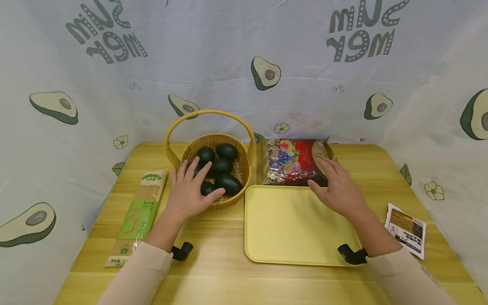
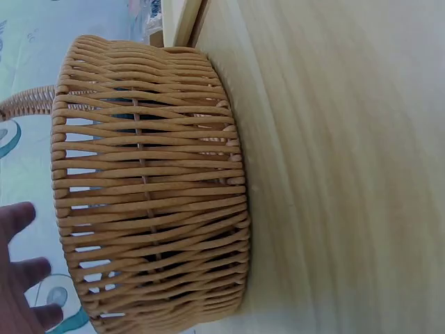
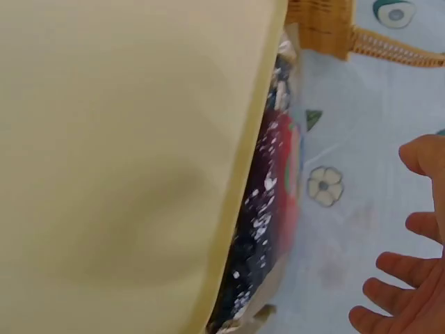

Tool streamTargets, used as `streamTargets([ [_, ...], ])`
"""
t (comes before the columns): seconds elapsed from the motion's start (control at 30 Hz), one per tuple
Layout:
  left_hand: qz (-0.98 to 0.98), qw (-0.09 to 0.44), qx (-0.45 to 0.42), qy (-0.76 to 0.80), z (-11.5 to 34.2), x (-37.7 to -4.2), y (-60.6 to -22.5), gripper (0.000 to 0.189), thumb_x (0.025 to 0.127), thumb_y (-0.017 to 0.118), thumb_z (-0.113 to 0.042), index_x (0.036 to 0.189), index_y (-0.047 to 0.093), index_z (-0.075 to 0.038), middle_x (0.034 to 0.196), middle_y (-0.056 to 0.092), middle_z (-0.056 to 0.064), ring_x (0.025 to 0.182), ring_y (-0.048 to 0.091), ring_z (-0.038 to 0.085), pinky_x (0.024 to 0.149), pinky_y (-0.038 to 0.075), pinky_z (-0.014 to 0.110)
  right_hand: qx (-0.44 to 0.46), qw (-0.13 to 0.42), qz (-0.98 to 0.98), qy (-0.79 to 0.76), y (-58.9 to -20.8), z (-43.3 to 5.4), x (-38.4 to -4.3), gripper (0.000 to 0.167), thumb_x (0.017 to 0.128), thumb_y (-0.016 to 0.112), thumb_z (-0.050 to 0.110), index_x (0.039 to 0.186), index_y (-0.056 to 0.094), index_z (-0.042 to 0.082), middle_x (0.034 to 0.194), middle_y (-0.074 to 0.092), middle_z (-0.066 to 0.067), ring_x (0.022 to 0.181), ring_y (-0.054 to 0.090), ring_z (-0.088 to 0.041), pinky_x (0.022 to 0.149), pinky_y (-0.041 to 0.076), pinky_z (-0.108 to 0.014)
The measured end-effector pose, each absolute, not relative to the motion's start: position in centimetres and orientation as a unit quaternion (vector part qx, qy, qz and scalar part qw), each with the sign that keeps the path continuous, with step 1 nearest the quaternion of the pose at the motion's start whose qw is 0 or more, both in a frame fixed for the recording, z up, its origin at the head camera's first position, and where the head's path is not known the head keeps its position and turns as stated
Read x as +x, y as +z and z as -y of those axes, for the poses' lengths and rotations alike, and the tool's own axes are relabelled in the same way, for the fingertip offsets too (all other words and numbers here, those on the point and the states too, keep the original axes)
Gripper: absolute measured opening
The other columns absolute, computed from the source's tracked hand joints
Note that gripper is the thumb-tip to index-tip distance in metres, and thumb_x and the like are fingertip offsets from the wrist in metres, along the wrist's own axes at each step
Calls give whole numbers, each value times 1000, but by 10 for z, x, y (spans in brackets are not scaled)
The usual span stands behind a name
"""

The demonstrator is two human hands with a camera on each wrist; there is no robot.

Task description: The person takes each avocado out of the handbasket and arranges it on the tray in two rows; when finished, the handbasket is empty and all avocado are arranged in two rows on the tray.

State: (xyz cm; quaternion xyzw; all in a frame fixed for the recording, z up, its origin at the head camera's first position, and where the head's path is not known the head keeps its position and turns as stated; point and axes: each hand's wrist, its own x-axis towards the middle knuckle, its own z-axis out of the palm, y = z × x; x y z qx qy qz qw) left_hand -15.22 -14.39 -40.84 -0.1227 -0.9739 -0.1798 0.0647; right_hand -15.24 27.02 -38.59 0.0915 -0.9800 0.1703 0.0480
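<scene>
My left hand [image 1: 189,188] is spread over the left front rim of a wicker basket [image 1: 247,171], its fingers above the dark avocados [image 1: 228,184] inside. In the left wrist view, fingertips show beside the upper rim of the woven basket wall [image 2: 153,181]. My right hand [image 1: 339,186], fingers extended and holding nothing, is over the back right part of a yellow tray [image 1: 289,228]. Its fingertips overlap the right end of a red candy bag [image 1: 301,156], which lies just behind the tray. The right wrist view shows that hand [image 3: 410,292] raised beside the bag [image 3: 261,216].
A green-labelled spaghetti pack [image 1: 139,216] lies left of the basket. To the right of the tray is a small brown and white packet [image 1: 406,231]. A tall arched handle [image 1: 209,112] rises over the basket. An avocado-print cloth [image 1: 228,51] hangs behind the wooden table [image 1: 213,267].
</scene>
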Motion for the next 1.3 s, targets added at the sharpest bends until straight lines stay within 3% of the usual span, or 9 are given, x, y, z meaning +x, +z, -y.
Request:
streamTargets([
  [0.2, 960, 114, -99, -237, 150, -144, -412, 85, 92, 60, -66, 160, 34, -24, 170, 14, 20, 153, 10, 51, 117, 15, 72, 114, 75, 968, 211, -378, -250, -146, 68, 99, 66, 33, 155, 38, 5, 156, 39, -27, 142, 38, -51, 108, 36, -71],
  [0.57, 912, 139, -14, -386, 154, -135, -427, 76, 97, 63, -54, 160, 34, -24, 172, -7, 9, 156, -2, 42, 107, 32, 76, 159, 57, 939, 299, -372, -203, -142, 66, 98, 69, 27, 155, 41, 9, 158, 42, -20, 145, 39, -42, 114, 34, -67],
  [0.7, 884, 132, 10, -448, 155, -136, -436, 70, 100, 60, -49, 160, 34, -23, 172, -11, 5, 158, -4, 40, 110, 28, 76, 178, 45, 928, 324, -370, -183, -144, 67, 97, 70, 28, 155, 41, 13, 158, 44, -15, 147, 39, -38, 117, 31, -65],
  [0.83, 845, 142, 25, -515, 154, -138, -444, 65, 103, 59, -42, 159, 36, -19, 172, -8, 4, 158, 4, 44, 116, 23, 72, 198, 26, 917, 345, -371, -165, -147, 68, 96, 71, 30, 155, 42, 15, 158, 44, -12, 149, 38, -35, 118, 31, -63],
  [1.1, 755, 185, 50, -628, 152, -149, -458, 54, 105, 56, -26, 154, 42, -8, 172, 2, 13, 159, 9, 37, 123, 20, 63, 232, -15, 905, 357, -382, -124, -162, 69, 96, 71, 35, 156, 42, 16, 157, 47, -10, 146, 43, -35, 114, 39, -61],
  [1.3, 692, 190, 92, -691, 146, -154, -467, 51, 107, 51, -29, 152, 44, -8, 172, 8, 15, 156, 18, 36, 125, 20, 54, 253, -54, 902, 347, -389, -95, -174, 69, 97, 70, 39, 157, 41, 19, 159, 45, -6, 146, 45, -32, 114, 41, -56],
])
